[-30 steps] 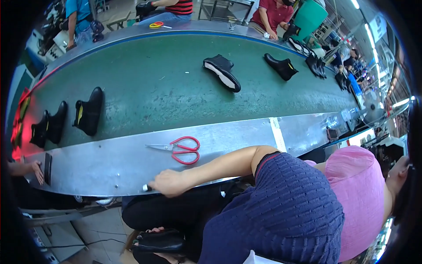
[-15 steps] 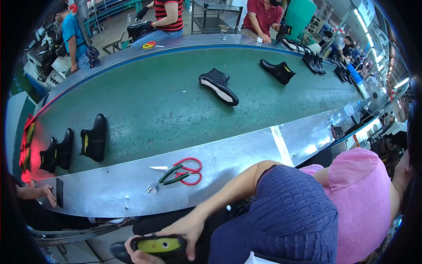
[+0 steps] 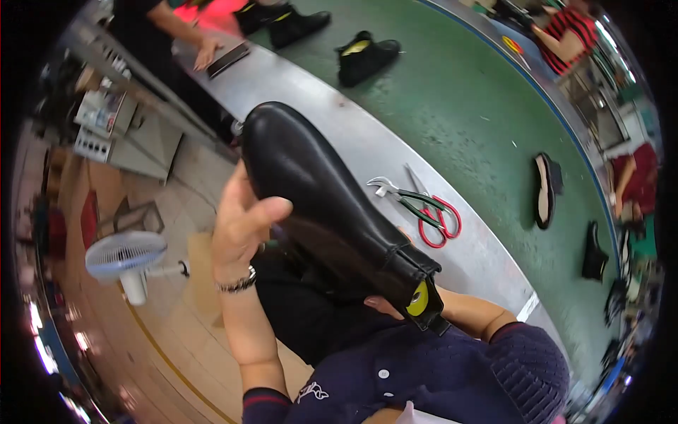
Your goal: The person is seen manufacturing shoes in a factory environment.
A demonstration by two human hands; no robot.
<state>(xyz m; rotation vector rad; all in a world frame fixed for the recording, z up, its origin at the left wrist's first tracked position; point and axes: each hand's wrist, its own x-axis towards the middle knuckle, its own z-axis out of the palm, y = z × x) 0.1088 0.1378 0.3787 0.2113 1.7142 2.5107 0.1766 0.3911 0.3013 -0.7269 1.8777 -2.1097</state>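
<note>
A shiny black ankle boot [image 3: 325, 191] fills the middle, held up in front of my chest with its toe pointing to the upper left. Its yellow-green lining shows at the ankle opening. My left hand [image 3: 240, 222] grips the forefoot from the side, thumb over the edge and the other fingers partly behind it. Around the shaft near the opening is my right hand [image 3: 383, 306], mostly hidden behind the boot with a few fingertips showing. Beyond the boot, green-handled pincers [image 3: 402, 196] and red-handled scissors [image 3: 441, 219] lie together on the metal ledge [image 3: 346, 113].
A green conveyor belt [image 3: 466, 120] runs past the ledge, carrying a black boot [image 3: 364, 60] and others. Someone's hand [image 3: 207, 53] rests by a dark flat block [image 3: 228, 60]. A fan [image 3: 127, 256] stands at left. Co-workers sit across the belt.
My view has swung left and down. The boot has come up from low near my lap to mid-view, turned from its opening facing me to its upper facing me.
</note>
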